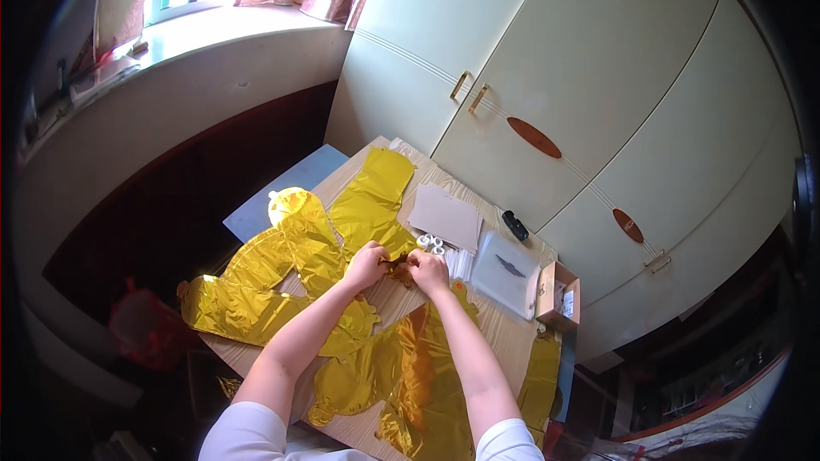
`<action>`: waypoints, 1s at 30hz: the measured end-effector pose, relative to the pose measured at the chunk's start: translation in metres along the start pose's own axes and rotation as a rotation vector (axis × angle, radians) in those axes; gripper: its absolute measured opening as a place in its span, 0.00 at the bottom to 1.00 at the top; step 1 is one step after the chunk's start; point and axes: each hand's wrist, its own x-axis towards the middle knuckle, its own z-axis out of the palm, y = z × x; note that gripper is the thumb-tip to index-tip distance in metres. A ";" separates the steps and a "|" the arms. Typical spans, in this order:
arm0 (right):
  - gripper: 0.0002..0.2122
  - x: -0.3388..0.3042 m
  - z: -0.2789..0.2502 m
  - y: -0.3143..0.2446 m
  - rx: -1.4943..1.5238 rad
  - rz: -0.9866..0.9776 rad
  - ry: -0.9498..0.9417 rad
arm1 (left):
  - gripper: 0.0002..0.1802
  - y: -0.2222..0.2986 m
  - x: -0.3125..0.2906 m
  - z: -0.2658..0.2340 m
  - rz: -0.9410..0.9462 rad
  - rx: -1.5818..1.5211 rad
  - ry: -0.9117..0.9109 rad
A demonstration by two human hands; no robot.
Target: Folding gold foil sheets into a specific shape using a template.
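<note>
Deflated gold foil balloons are spread over a wood-grain table [389, 300]. At the middle of it, my left hand [367, 265] and my right hand [427, 273] are close together, both with fingers closed in a pinch. Between them is a crumpled, dark-looking bit of a gold foil balloon [395, 263]; the fingers partly hide it. One flat balloon [369, 192] reaches toward the far edge, and a puckered one [265, 260] lies left of my left arm. More gold foil [359, 371] covers the near side, under and between my forearms. Small white rolls [430, 244] sit just beyond my right hand.
Right of the hands lie grey-white sheets [446, 217], a clear plastic case [506, 273], a black object [515, 224] and a small wooden box [559, 297]. Cream cabinet doors [589, 77] rise behind the table. A curved wall with a window sill [231, 30] stands left.
</note>
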 end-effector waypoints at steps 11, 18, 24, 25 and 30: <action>0.09 -0.030 0.012 -0.004 -0.485 -0.412 0.127 | 0.10 -0.011 0.003 0.006 -0.041 0.000 0.122; 0.09 -0.024 0.025 -0.010 -0.079 0.033 0.146 | 0.11 -0.005 0.004 0.001 -0.084 -0.009 0.144; 0.07 -0.001 0.012 -0.007 -0.097 -0.029 0.209 | 0.10 -0.001 0.004 -0.002 -0.100 -0.011 0.133; 0.06 0.001 0.012 -0.005 -0.108 -0.033 0.195 | 0.10 0.001 0.004 -0.002 -0.105 -0.028 0.120; 0.06 0.005 0.010 -0.009 -0.084 0.008 0.181 | 0.11 0.006 0.000 -0.002 -0.068 -0.034 0.103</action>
